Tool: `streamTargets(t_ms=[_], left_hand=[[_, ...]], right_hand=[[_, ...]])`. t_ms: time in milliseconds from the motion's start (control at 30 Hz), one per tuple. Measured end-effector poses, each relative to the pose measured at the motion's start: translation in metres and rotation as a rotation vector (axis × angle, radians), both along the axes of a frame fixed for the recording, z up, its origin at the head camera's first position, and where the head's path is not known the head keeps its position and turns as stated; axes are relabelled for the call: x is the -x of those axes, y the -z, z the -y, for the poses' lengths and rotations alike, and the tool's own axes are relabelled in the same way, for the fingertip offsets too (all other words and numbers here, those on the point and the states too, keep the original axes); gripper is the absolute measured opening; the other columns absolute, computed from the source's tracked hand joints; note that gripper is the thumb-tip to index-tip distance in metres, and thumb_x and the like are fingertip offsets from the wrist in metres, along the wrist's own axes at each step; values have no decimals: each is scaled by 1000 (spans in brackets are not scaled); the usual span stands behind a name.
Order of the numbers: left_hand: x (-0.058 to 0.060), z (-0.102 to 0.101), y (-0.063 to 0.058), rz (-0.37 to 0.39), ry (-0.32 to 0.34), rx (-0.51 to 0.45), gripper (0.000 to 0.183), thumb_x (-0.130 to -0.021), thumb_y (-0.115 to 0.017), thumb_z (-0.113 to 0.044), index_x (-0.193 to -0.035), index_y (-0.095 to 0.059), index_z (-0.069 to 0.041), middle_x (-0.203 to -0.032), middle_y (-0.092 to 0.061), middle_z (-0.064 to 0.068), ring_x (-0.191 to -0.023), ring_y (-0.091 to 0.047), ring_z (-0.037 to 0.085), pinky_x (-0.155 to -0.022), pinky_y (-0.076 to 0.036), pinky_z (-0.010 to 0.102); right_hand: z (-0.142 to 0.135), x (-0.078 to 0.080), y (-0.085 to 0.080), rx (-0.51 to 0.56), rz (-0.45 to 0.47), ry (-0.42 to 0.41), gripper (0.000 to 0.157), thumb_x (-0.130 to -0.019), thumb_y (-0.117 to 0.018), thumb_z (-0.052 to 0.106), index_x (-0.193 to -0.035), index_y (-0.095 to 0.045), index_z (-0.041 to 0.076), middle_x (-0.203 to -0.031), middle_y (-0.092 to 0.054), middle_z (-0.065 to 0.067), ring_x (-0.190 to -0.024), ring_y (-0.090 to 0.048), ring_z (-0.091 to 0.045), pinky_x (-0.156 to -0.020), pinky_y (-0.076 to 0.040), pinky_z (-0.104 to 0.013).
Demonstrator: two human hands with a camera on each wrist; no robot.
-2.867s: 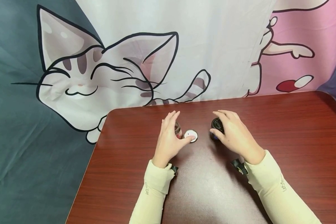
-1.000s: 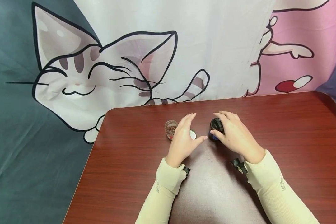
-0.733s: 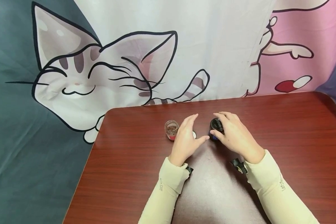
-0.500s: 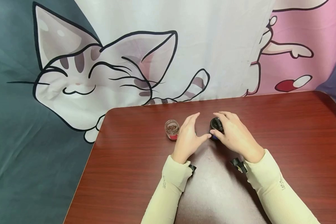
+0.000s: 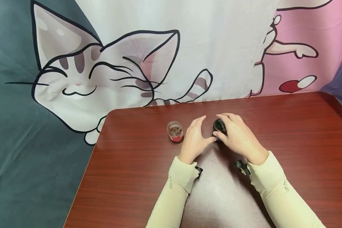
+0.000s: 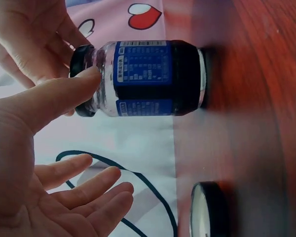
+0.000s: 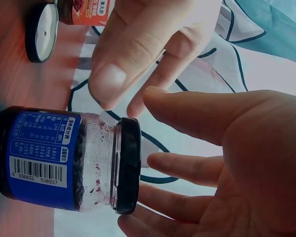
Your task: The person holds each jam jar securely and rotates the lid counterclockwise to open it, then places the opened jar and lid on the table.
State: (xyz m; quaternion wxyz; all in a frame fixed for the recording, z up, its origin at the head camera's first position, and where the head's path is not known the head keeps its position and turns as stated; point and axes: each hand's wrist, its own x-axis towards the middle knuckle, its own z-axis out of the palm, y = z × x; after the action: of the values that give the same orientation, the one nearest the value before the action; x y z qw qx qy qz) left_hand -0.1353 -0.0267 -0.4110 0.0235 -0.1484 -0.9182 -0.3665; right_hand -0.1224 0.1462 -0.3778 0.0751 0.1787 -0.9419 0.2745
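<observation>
A glass jar with a blue label (image 7: 44,163) and a black lid (image 7: 129,165) on it stands upright on the table. My right hand (image 5: 240,136) curves loosely around the lid from the right; its thumb is apart from the lid in the right wrist view. From the left my left hand (image 5: 194,142) reaches toward this jar, fingers and thumb spread, thumb overlapping the jar's neck in the left wrist view. Left of that hand stands a lidless jar with a red label (image 5: 175,132) and dark contents. Its neighbour, a loose lid (image 7: 42,32) with a white inside, is hidden by my left hand in the head view.
The reddish-brown wooden table (image 5: 125,177) has a rounded far left corner. Behind it hangs a curtain (image 5: 233,57) printed with a cartoon cat. A black wrist mount (image 5: 241,167) sits under the right cuff, and another (image 5: 199,171) under the left.
My left hand has moved right, from beside the lidless jar to close by the blue-labelled one, uncovering the first jar and covering the loose lid. My right hand has barely moved.
</observation>
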Motion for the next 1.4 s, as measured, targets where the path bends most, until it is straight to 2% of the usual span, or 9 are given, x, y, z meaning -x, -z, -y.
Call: streamTargets(t_ms=[133,367,767,1200,1400], left_hand=[[0,-3,4,31,-14,24,84,-80,-86,-31,-150,-45,-10,-149,-49,7,-133,-51,23,-105,-44,45],[2,-10,10,35,-2,23,82,-80,-85,-31,-149,-47,-7,-147,-51,9,-134,-50,20,-108,-42,34],[1,-20,16,76,-18,8,78,-80,-82,-27,-148,-48,-8,-145,-54,8,-132,-52,20,-107,-42,35],[2,-28,24,42,-35,40,76,-79,-84,-32,-144,-52,-7,-137,-60,8,-125,-58,19,-103,-45,34],[2,-30,25,56,-44,54,73,-78,-85,-32,-141,-55,-9,-131,-64,7,-120,-60,20,-101,-46,35]], right_hand=[[0,1,1,-3,-7,-7,58,-87,-76,13,-136,-52,-7,-133,-53,-30,-125,-45,-50,-104,-37,-60],[-1,1,1,-3,5,-5,58,-88,-76,14,-136,-52,-8,-132,-53,-31,-125,-45,-50,-104,-37,-59],[0,3,2,-10,22,-2,57,-90,-74,15,-136,-51,-9,-130,-54,-34,-122,-47,-52,-103,-37,-60],[1,5,4,-2,32,14,55,-90,-73,16,-134,-52,-9,-127,-54,-35,-119,-49,-52,-101,-38,-60],[0,5,5,-12,24,27,52,-92,-72,16,-132,-53,-10,-125,-56,-34,-117,-50,-51,-100,-39,-59]])
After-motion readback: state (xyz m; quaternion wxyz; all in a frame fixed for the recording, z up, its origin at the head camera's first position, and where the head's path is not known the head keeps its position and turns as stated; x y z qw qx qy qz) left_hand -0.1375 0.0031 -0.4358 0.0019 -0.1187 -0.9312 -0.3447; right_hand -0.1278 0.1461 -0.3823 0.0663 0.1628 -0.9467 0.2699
